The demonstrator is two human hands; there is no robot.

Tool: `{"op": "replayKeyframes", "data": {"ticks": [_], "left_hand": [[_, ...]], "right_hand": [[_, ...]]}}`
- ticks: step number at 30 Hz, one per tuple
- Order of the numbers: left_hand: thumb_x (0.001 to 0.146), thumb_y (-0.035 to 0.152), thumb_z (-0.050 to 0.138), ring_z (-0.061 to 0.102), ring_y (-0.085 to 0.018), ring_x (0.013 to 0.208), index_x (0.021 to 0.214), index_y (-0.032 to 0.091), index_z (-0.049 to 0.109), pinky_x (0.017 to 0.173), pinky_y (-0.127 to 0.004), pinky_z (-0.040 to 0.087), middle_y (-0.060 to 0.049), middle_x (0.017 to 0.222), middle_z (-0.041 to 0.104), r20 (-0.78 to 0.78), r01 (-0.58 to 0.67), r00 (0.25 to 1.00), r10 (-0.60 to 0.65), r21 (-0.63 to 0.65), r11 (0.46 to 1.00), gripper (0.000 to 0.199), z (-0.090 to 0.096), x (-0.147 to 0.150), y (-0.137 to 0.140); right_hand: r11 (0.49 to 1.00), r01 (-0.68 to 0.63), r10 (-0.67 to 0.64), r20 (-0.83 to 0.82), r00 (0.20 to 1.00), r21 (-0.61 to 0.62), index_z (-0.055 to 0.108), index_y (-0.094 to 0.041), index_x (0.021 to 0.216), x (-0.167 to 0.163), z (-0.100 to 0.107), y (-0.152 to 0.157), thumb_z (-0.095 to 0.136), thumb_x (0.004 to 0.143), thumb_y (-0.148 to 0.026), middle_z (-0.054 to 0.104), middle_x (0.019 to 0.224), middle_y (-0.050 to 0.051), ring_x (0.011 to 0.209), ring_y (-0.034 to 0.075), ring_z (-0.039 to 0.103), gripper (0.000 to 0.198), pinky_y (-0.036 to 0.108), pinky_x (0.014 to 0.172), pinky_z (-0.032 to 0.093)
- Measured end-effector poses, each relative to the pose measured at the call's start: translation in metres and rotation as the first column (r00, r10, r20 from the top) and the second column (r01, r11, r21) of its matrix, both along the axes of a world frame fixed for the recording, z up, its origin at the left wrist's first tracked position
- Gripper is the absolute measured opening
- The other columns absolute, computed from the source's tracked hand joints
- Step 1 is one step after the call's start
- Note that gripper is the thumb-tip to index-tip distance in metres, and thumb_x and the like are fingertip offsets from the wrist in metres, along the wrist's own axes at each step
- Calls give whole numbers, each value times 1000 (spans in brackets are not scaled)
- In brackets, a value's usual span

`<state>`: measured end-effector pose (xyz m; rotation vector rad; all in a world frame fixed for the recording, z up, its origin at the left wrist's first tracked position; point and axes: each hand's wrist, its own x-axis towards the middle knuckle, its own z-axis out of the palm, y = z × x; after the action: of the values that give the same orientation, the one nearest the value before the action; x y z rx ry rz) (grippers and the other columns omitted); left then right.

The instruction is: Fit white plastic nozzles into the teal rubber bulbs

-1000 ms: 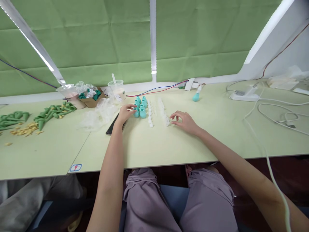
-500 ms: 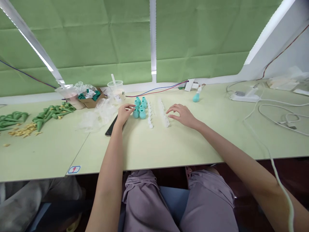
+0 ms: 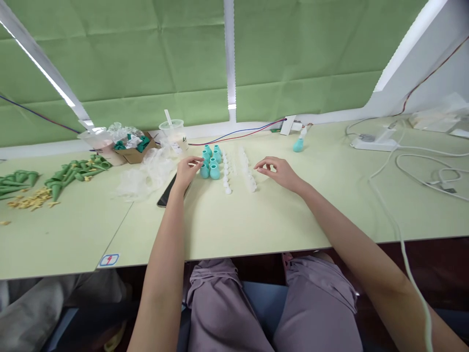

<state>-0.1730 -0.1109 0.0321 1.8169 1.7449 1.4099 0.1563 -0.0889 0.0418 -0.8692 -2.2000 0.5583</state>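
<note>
Right grip [image 3: 281, 174] slightly parted, left one [image 3: 187, 171] unclear, over pale table [image 3: 271, 220] before green sheeting [image 3: 304, 54].

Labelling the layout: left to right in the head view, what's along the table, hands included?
Green cones, box, left hand, teal pots, white pieces, clear pieces, right hand, power strip.

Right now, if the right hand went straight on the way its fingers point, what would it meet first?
The right hand would likely meet the row of clear plastic pieces first, just to its left. Its height is unclear from this view, so it might pass above them.
</note>
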Motion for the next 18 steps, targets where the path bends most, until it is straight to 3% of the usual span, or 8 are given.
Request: {"op": "replayKeyframes", "data": {"ticks": [12, 18], "left_hand": [[68, 40, 70, 60, -19, 90, 89, 22, 71, 79, -31, 46, -4, 100, 69, -105, 9, 994, -10, -16, 1000, 27, -2, 2, -1], [70, 40, 69, 59, -18, 92, 89, 23, 71, 80, -31, 45, -3, 101, 68, -131, 9, 991, -8, 13, 1000, 26, -4, 4, 0]], "right_hand": [[999, -42, 40, 105, 994, 13, 69, -24, 90, -7, -12, -2, 52, 88, -37, 67, 92, 3, 77, 17, 52, 21, 31, 77, 38], [979, -41, 15, 132, 991, 202, 69, -24, 92, -18, -8, -8, 53, 88, -40, 64, 104, 6, 95, 22, 51, 22, 34, 83, 35]]}}
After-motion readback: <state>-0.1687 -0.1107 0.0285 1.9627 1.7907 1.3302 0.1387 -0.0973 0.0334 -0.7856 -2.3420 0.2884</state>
